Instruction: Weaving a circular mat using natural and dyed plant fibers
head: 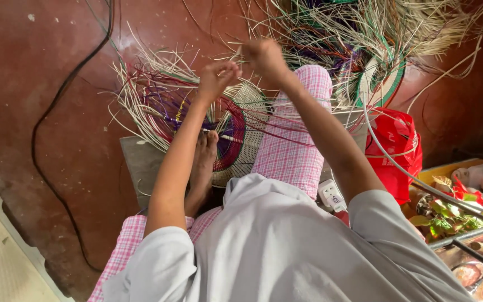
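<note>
The round woven mat [236,134] lies on the floor at 12 o'clock from the person, under a foot [203,162]. Its middle is woven; loose straw strands [141,95] poke out all round, unwoven. The left hand [216,78] and right hand [264,56] are both pinched shut on thin strands.

Strong, warm daylight falls across the upper part of the frame, leaving a pale glare patch on the red floor [57,84] at upper centre-left. The loose straw strands [398,22] along the top edge are washed out and slightly soft. The right hand [264,56] is a little smeared by motion; the left hand [216,78] is sharper. Soft shadows lie under both arms and beside the foot [202,168]. The far right edge is dim, and lines bend slightly toward the corners.
</note>
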